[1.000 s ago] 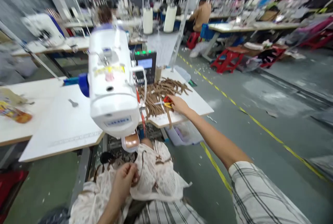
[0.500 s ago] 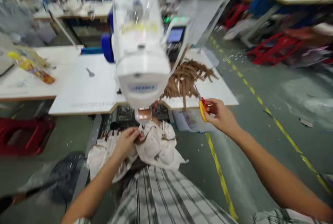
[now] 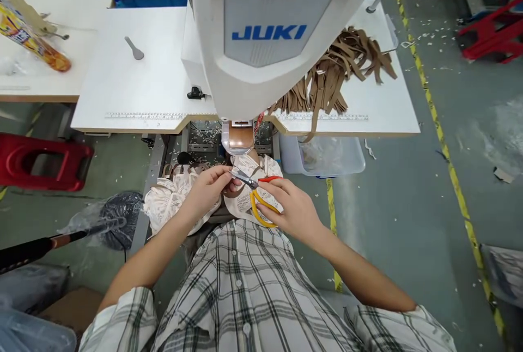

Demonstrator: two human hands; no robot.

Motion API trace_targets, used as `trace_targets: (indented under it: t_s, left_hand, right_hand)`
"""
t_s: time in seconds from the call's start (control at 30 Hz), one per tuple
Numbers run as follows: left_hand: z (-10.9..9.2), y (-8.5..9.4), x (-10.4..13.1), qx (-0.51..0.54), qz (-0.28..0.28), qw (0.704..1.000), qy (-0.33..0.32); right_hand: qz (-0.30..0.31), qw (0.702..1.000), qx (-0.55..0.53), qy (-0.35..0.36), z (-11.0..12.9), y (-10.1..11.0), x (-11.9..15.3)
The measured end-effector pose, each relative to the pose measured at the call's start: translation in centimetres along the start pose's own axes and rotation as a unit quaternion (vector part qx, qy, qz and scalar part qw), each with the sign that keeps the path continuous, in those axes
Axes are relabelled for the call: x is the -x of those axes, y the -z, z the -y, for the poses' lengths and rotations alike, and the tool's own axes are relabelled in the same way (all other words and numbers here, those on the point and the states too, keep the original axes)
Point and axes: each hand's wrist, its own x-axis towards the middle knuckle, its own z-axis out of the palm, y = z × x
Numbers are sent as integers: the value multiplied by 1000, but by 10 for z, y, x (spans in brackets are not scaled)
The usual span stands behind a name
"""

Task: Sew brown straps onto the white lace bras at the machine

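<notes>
My right hand [image 3: 292,207] grips a pair of scissors [image 3: 261,213] with one yellow and one red handle, its blades pointing left. At the blade tips, the fingers of my left hand [image 3: 208,191] are pinched on an edge of the white lace garment [image 3: 241,207]; the exact part is hidden by the fingers. Brown trim shows just under the left fingertips. The garment lies on my lap, below the sewing machine's brown-faced end [image 3: 241,138]. More white lace pieces [image 3: 163,205] are bunched to the left, partly behind my left forearm.
The JUKI sewing machine head [image 3: 269,30] hangs close in front, over a white table [image 3: 143,90]. Brown fabric strips [image 3: 330,79] are heaped on its right side. A clear plastic bin [image 3: 339,158] sits below. A red stool [image 3: 44,161] stands left.
My right hand has brought the scissors from beside the brown strips left and down to my left fingertips. My left hand has drawn slightly nearer to me. The view has tilted downward.
</notes>
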Motion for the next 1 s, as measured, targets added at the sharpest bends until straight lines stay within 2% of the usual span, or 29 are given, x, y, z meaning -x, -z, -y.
trace_targets:
  t_s: [0.17, 0.4, 0.7, 1.0]
  left_hand:
    - [-1, 0, 1, -28, -8, 1000, -11]
    - [-2, 12, -3, -34, -2, 999, -19]
    - [-15, 10, -5, -70, 10, 997, 24]
    - [-11, 17, -8, -133, -19, 991, 3]
  right_hand:
    - [20, 998, -51, 7, -5, -5, -2]
    - [10, 983, -165, -82, -5, -14, 16]
    - [19, 979, -184, -81, 3, -24, -5]
    - [41, 980, -183, -69, -4, -23, -9]
